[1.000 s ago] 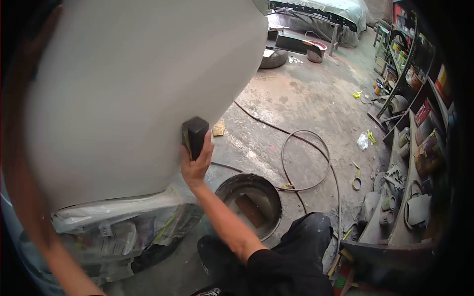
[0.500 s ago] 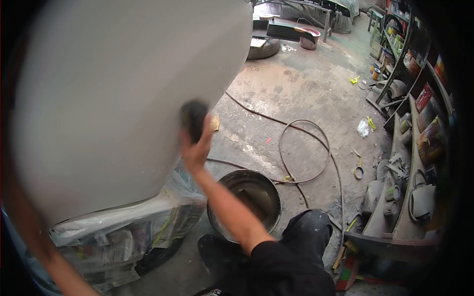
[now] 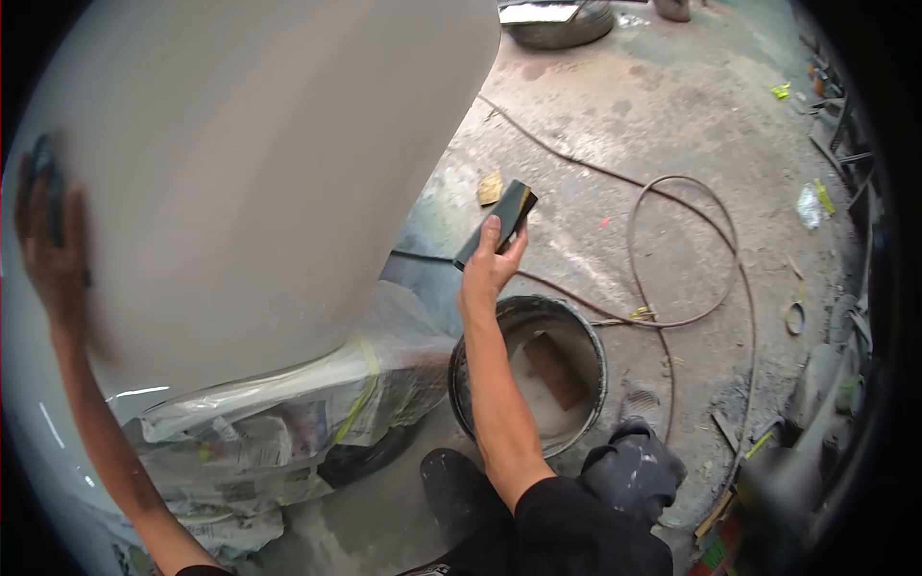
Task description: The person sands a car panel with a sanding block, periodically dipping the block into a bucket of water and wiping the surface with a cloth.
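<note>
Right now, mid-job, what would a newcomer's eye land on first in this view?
First, the big pale panel filling the upper left, with the left hand over a blurred dark item at its far left side. Next, near the middle, the right hand grips a dark block, clear of the panel. Just below it stands a round bucket with a brown block lying inside.
</note>
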The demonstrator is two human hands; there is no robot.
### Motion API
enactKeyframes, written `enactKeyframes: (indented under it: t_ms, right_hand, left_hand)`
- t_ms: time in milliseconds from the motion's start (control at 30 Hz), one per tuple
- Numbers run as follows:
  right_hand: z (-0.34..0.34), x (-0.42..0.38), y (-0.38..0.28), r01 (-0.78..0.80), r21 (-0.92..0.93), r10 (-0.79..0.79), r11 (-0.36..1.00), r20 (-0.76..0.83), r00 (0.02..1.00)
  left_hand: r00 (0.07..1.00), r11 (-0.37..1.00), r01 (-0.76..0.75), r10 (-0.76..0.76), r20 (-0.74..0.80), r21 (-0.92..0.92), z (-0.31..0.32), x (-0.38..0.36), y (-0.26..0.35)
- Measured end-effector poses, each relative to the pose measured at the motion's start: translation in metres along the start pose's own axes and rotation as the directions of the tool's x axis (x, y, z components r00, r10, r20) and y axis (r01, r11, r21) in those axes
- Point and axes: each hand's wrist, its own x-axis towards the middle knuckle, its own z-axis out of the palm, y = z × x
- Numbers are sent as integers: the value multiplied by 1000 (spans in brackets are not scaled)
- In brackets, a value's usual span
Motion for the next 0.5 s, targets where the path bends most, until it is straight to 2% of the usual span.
enactKeyframes:
  t_ms: [67, 200, 267, 333, 400, 467, 500]
  right_hand:
    - [-20, 0, 4, 25, -55, -25, 998, 1, 1000]
    - [-38, 1, -21, 50, -112, -55, 992, -44, 998]
    - [-44, 1, -26, 47, -117, -52, 992, -41, 998]
    - [-51, 5, -29, 39, -113, -46, 993, -58, 997]
    - [-58, 7, -31, 10, -126, -22, 992, -93, 995]
    - [-63, 11, -47, -4, -115, -5, 993, -82, 997]
    - [-66, 13, -55, -19, -101, 11, 995, -77, 997]
  left_hand:
    - [998, 996, -6, 12, 65, -87, 13, 7, 66]
    - [974, 948, -67, 129, 184, -312, 61, 28, 190]
    - [927, 943, -149, 238, 291, -298, 86, 37, 243]
    - [893, 894, -246, 359, 270, -376, 121, 28, 284]
    - [865, 878, -308, 418, 276, -366, 144, 12, 322]
    - [830, 856, -319, 460, 316, -407, 159, -7, 353]
    - [776, 844, -292, 484, 405, -449, 156, -9, 366]
